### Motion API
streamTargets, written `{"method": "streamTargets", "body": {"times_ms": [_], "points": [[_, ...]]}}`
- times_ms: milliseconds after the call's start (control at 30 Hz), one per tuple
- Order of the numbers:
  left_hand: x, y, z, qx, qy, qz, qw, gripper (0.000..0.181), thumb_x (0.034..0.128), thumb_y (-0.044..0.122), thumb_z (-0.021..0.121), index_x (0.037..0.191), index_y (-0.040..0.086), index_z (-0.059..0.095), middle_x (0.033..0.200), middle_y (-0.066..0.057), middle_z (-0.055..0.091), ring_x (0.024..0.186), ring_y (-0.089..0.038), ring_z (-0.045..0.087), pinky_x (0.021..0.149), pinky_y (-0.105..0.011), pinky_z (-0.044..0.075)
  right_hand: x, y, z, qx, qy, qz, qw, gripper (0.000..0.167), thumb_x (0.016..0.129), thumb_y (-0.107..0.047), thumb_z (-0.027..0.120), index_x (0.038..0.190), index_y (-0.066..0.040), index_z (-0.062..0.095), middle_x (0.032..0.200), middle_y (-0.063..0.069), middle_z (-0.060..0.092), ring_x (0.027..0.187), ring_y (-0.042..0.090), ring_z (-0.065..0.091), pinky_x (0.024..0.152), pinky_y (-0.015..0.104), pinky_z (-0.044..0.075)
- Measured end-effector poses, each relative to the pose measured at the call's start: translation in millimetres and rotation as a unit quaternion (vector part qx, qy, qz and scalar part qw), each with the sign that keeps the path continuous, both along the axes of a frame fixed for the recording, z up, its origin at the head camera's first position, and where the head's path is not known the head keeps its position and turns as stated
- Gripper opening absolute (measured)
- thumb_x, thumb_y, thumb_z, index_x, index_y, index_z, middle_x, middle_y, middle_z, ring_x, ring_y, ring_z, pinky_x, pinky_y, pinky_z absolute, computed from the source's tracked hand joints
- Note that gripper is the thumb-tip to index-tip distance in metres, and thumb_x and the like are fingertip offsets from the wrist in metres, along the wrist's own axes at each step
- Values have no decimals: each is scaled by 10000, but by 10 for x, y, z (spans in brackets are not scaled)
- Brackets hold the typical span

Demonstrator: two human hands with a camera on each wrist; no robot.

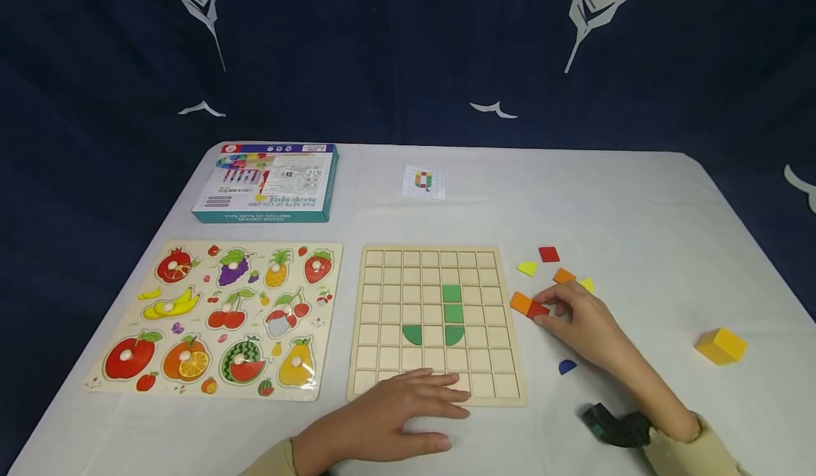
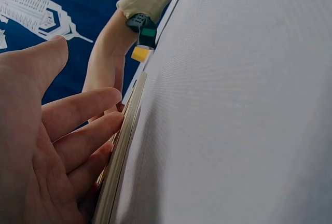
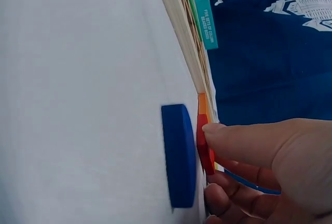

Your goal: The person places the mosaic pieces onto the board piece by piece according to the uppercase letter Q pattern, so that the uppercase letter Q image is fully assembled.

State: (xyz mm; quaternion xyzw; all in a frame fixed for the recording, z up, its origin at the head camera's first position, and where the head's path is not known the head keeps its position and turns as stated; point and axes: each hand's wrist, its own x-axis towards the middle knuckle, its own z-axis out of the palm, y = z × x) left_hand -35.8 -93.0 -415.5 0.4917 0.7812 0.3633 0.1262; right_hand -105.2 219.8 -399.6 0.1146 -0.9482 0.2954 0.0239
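A wooden grid board (image 1: 382, 275) lies in the middle of the table, holding two green squares (image 1: 452, 303) and two green quarter-round tiles (image 1: 412, 334). My left hand (image 1: 408, 414) rests on its near edge, fingers spread and holding nothing. To the right of the board, my right hand (image 1: 589, 327) pinches a red square tile (image 3: 205, 143) between thumb and fingers. That tile touches an orange square tile (image 1: 520, 302) by the board's edge. Around this hand lie another red tile (image 1: 549, 254), an orange tile (image 1: 564, 275), yellow quarter-round pieces (image 1: 527, 268) and a blue one (image 1: 567, 367).
A fruit puzzle board (image 1: 236, 320) lies left of the grid. Behind it sits a teal-edged box (image 1: 268, 185). A small pattern card (image 1: 423, 182) is beyond the grid. A yellow block (image 1: 721, 346) stands at far right.
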Motion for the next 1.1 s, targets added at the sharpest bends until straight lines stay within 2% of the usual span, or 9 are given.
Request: {"method": "streamTargets", "body": {"times_ms": [200,367,500,667,733,833,900,967,1100], "points": [[25,-4,-4,-48,90,-44,9999,371,968,356,500,1280,176,588,1371,100,462,1334,-52,251,1091,-289,198,69,-25,8,117,129,152,9997,227,738,15,756,913,-65,635,888,17,560,759,163,483,627,262,444],[38,-5,-5,-26,118,-32,9999,370,967,351,506,1282,176,587,1371,104,460,1333,-52,253,1091,-289,198,89,-33,20,134,281,241,9992,255,713,34,765,879,-86,613,792,-26,530,690,139,471,568,241,419],[57,-9,-14,-46,91,-43,9999,371,969,353,502,1281,171,587,1372,103,461,1332,-57,260,1090,-289,203,99,-8,45,-52,-73,168,9998,218,740,33,750,861,-89,615,731,-42,535,661,139,496,554,216,449],[77,-12,-20,-177,-234,-139,9995,385,981,356,472,1305,168,565,1389,120,436,1334,-51,250,1094,-287,186,113,34,83,-310,-487,175,9982,163,775,27,727,881,-72,654,753,-40,596,681,141,564,610,214,512],[69,-8,-22,-151,-166,-144,9996,384,979,355,477,1303,167,566,1388,115,438,1335,-55,250,1094,-293,189,106,26,103,-561,-554,289,9965,152,782,19,725,892,-64,661,764,-36,616,676,132,591,616,219,521],[48,-6,-24,-66,73,-98,9999,376,971,354,497,1290,172,577,1378,104,453,1334,-56,255,1091,-293,199,71,-59,143,-1183,-729,512,9890,127,797,8,717,897,-42,657,773,-12,639,670,136,631,617,240,538],[30,-8,-21,-12,237,-53,9997,371,967,354,507,1283,176,584,1371,99,462,1332,-57,260,1090,-297,207,28,-175,165,-1641,-888,696,9800,110,805,11,708,892,-24,651,770,12,647,671,161,651,618,266,549],[13,-10,-16,3,242,-31,9997,368,967,354,506,1282,181,584,1369,103,463,1331,-52,259,1090,-293,204,-20,-323,180,-1940,-1014,878,9718,96,812,14,700,888,-18,651,763,23,648,671,181,656,621,284,554],[-9,-11,-9,33,189,-36,9998,361,971,341,503,1279,173,588,1367,100,467,1328,-59,272,1089,-298,210,-96,-654,161,-2049,-1103,1313,9636,83,821,20,689,862,-48,662,749,2,639,665,175,646,621,281,550]]}}
